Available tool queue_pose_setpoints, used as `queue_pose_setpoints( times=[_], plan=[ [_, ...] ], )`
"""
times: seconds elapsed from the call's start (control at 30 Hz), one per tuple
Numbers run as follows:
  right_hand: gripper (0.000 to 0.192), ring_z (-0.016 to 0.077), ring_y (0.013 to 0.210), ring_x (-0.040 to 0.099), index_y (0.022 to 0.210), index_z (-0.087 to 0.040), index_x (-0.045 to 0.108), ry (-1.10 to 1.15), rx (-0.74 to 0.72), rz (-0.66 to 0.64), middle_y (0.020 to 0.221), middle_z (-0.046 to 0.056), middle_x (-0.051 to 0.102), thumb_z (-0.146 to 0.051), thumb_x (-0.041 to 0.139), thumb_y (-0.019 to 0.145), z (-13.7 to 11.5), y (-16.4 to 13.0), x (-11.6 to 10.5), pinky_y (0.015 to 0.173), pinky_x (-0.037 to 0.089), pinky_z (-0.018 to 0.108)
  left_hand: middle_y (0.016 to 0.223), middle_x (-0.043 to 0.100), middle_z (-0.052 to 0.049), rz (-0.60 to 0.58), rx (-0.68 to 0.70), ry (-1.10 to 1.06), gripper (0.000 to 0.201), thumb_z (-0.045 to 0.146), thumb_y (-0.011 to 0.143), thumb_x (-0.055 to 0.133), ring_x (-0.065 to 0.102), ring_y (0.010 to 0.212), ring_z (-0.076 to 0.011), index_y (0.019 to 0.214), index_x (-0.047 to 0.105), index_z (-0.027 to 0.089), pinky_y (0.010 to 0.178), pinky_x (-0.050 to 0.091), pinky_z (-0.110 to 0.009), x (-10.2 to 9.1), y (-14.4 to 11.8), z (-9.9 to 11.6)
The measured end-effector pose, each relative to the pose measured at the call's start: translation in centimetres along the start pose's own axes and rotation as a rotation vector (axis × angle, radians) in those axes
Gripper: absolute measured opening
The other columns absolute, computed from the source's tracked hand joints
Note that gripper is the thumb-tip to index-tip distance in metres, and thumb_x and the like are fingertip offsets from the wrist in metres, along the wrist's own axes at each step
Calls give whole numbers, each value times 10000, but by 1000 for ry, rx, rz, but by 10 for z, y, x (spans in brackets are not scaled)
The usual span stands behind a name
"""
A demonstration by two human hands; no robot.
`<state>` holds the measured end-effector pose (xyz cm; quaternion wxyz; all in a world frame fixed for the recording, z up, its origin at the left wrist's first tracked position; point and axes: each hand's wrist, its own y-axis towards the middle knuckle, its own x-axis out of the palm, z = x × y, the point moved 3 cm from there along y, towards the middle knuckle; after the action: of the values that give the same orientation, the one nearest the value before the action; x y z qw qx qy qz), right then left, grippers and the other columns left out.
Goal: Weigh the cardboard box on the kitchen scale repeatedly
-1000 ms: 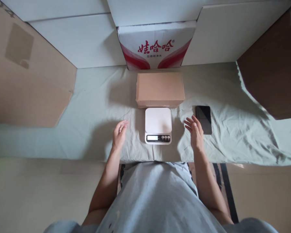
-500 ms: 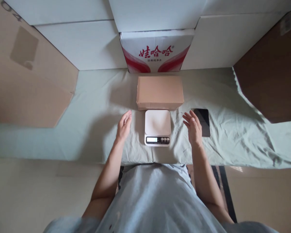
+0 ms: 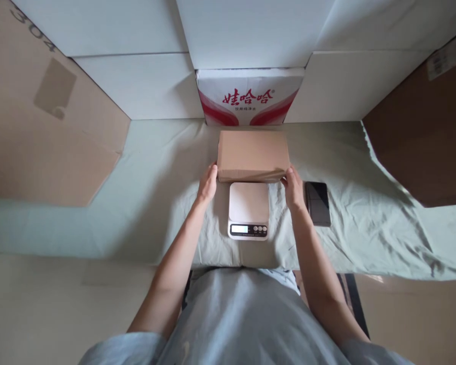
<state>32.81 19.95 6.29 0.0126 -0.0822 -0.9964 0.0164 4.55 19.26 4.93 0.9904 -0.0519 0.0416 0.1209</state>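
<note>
A closed brown cardboard box (image 3: 253,152) sits just behind a white digital kitchen scale (image 3: 249,205), whose display is lit. My left hand (image 3: 208,183) is closed against the box's front left corner, its fingertips partly hidden along the side. At the front right corner my right hand (image 3: 293,186) grips the box in the same way, thumb toward the front face. Nothing lies on the scale's platform. To the right of my right hand is a dark smartphone (image 3: 318,204), lying flat on the cloth.
A pale green cloth (image 3: 167,203) covers the table. Behind the small box stands a white and red carton (image 3: 251,96) with Chinese lettering, set among white panels (image 3: 137,86). Large cardboard pieces rise at the left (image 3: 57,147) and right (image 3: 421,132).
Both hands have moved forward and inward from beside the scale to the sides of the cardboard box, taking hold of it. The view has tilted slightly upward.
</note>
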Motion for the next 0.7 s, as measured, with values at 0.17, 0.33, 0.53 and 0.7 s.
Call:
queue_pose_setpoints(
  times=[0.17, 0.33, 0.53, 0.7],
  plan=[
    [512, 237, 1306, 557, 1267, -306, 593, 67, -99, 45, 1390, 28, 602, -574, 527, 836, -30, -14, -8, 1099, 453, 472, 1357, 605, -102, 14, 88, -55, 669, 732, 799, 479, 560, 1272, -308, 1264, 602, 268, 975, 525, -470, -6, -21, 37],
    [442, 254, 1277, 574, 1230, -312, 629, 26, -128, 89, 1327, 30, 645, -515, 545, 847, -48, -50, -21, 1087, 456, 501, 1385, 590, -82, -3, 77, -26, 586, 661, 848, 478, 545, 1290, -298, 1281, 595, 283, 977, 523, -453, -15, -62, 59],
    [433, 274, 1302, 549, 1237, -307, 624, -54, -26, 135, 1342, 33, 638, -495, 540, 856, -34, -105, -36, 1128, 399, 566, 1373, 605, -91, -30, 26, 20, 523, 568, 889, 479, 566, 1268, -281, 1300, 578, 260, 1074, 451, -488, -28, -112, 50],
    [444, 269, 1347, 510, 1263, -320, 601, -90, 20, 138, 1355, 19, 632, -506, 516, 869, -23, -129, -41, 1173, 342, 571, 1390, 593, -88, -47, 6, 8, 486, 516, 905, 475, 547, 1298, -266, 1303, 571, 253, 1102, 433, -466, -32, -134, 41]
  ],
)
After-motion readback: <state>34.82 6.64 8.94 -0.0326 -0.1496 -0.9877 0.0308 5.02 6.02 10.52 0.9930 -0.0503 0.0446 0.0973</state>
